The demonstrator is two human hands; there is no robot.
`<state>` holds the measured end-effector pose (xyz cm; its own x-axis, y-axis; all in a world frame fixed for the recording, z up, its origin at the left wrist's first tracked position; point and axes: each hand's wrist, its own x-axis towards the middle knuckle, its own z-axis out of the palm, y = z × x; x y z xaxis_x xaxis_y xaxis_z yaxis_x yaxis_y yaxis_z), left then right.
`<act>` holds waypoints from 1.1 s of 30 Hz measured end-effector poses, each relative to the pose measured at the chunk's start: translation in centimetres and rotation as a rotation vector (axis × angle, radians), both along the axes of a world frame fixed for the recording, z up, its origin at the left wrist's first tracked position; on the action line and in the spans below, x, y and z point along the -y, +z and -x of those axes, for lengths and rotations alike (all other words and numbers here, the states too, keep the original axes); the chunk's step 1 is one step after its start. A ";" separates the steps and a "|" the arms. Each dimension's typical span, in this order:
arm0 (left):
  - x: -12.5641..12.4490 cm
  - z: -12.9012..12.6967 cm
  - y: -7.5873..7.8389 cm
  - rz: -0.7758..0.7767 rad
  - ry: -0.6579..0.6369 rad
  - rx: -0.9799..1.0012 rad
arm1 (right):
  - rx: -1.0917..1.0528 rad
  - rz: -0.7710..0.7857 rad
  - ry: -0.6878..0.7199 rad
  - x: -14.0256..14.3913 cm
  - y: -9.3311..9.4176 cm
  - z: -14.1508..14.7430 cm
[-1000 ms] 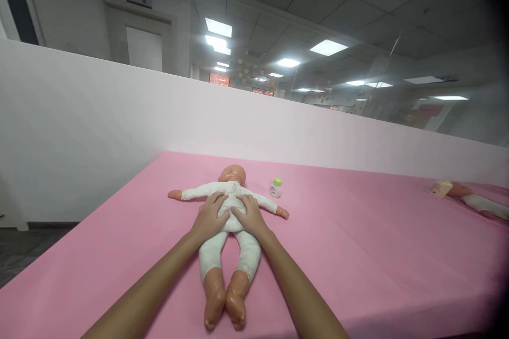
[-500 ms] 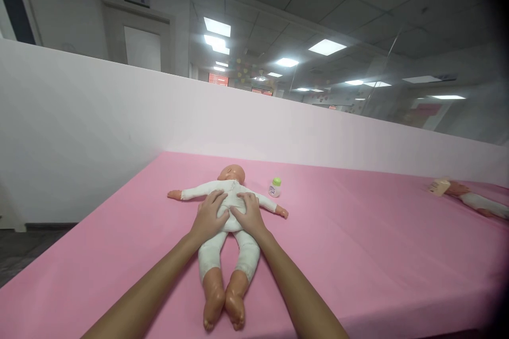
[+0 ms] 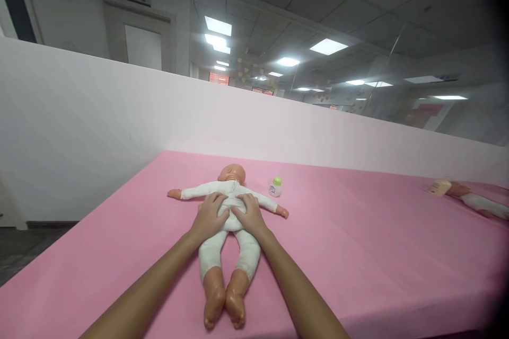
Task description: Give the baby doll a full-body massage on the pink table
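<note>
A baby doll (image 3: 233,186) with a white cloth body lies stretched out, its head away from me and turned to one side. Its arms are spread and its bare feet point toward me. My left hand (image 3: 209,216) rests flat on the left of the doll's lower torso, fingers apart. On the right of the torso lies my right hand (image 3: 249,214), also flat and spread. Both thumbs nearly meet at the middle, and the cloth wrinkles between the hands. A small clear bottle with a green cap (image 3: 275,187) stands beyond the doll's right-side arm, touched by neither hand.
A pink-covered table (image 3: 350,243) bears everything. A low white partition (image 3: 254,122) runs along its back. At the far right lie part of another doll (image 3: 483,204) and a pale, bottle-like item (image 3: 439,187).
My fingertips have shifted very slightly toward me on the doll's torso, and the cloth between them is more creased. The doll and bottle stay in place.
</note>
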<state>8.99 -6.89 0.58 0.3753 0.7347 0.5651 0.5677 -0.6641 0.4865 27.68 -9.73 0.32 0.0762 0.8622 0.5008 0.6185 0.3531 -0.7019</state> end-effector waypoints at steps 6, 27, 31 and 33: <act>0.7 -0.1 0.7 -0.001 0.071 -0.058 | -0.002 -0.023 -0.035 0.0 -0.1 0.1; 0.0 -0.2 -0.4 -0.020 0.040 -0.045 | 0.004 0.073 0.022 -0.2 -0.3 -0.1; 0.0 -0.1 -0.3 -0.010 0.021 -0.025 | 0.001 0.048 0.014 -0.1 -0.2 -0.1; -0.1 -0.1 -0.2 -0.010 0.014 -0.024 | -0.009 0.035 0.000 -0.2 -0.2 -0.1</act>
